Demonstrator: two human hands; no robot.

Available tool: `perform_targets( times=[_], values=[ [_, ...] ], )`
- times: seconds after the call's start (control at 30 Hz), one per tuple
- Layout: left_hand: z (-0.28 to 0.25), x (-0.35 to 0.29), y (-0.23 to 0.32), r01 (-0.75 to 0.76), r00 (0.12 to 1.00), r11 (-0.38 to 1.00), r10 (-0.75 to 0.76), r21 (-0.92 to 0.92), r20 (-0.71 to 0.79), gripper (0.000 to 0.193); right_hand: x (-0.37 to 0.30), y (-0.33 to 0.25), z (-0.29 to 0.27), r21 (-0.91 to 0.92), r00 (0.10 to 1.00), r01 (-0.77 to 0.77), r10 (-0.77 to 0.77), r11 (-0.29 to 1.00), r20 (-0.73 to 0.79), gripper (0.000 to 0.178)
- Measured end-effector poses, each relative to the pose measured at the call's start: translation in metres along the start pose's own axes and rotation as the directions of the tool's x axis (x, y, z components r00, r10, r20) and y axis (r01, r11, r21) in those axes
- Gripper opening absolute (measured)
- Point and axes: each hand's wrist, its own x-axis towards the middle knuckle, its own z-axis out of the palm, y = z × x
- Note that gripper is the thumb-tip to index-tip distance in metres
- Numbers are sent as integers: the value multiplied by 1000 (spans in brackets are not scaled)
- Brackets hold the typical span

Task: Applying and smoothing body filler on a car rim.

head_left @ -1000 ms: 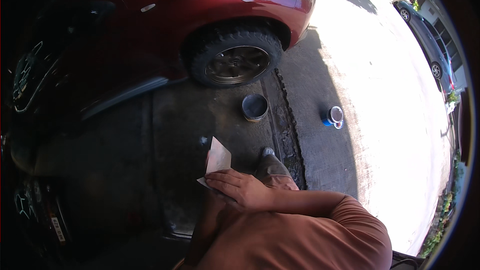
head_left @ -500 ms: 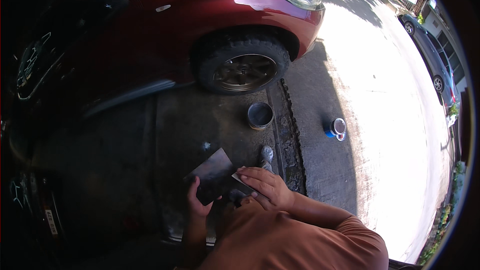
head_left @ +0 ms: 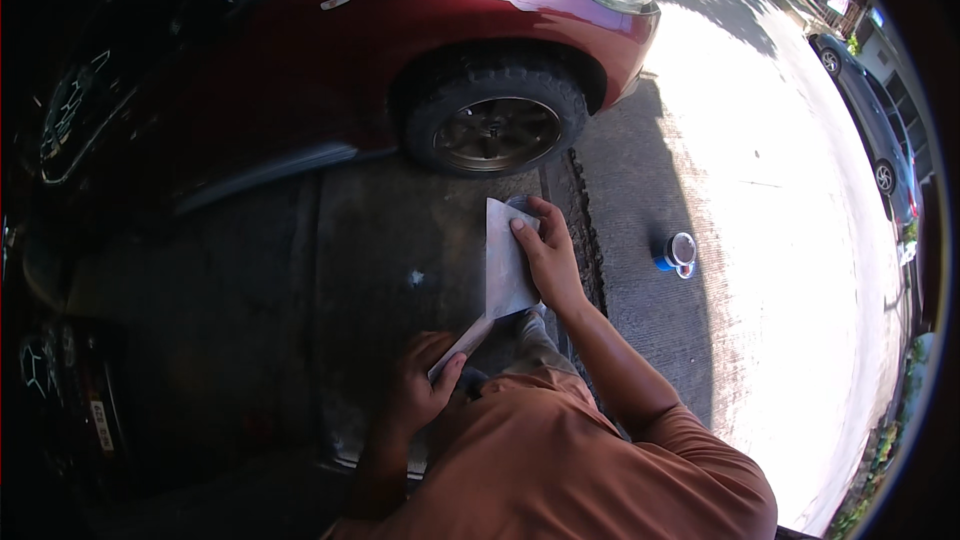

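Observation:
A sandpaper sheet [head_left: 512, 265], pale on the side facing me, is spread between my hands above the floor. My right hand [head_left: 548, 245] is closed on its upper part, thumb on the pale face and fingers behind the far edge. Lower left, my left hand [head_left: 428, 380] pinches a narrow pale portion, with the thumb along it. The two portions meet at a sharp corner; whether they are still one piece I cannot tell. Just beyond the sheet, a bucket [head_left: 518, 202] is nearly all hidden, with only a bit of its rim showing.
A dark red car [head_left: 480, 15] stands ahead, its front wheel [head_left: 497, 133] nearest me. A blue can [head_left: 663, 262] with a pale round top sits on the concrete to the right. Across the sunlit road is a parked grey car [head_left: 868, 110].
My right hand has moved up and away, opening the sheet out. Its pale side now faces me instead of the dark one. The left hand has shifted slightly down and right.

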Motion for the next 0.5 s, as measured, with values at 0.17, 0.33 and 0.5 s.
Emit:
perform_targets(
  times=[0.17, 0.33, 0.5],
  values=[
    [15, 2, 2, 204, 902, 917, -312, -343, -299, 26, -76, 7, 13, -91, 912, -143, 167, 986, 376, 57],
    [35, -2, -15, 172, 854, 526, -501, -833, -140, 37, -78, -14, 5, 346, 776, -603, 428, 719, 463, 50],
    [51, -8, -9, 208, 881, 165, -459, -964, 111, 34, -58, -14, -27, 377, 784, -588, 389, 715, 485, 29]
  ],
)
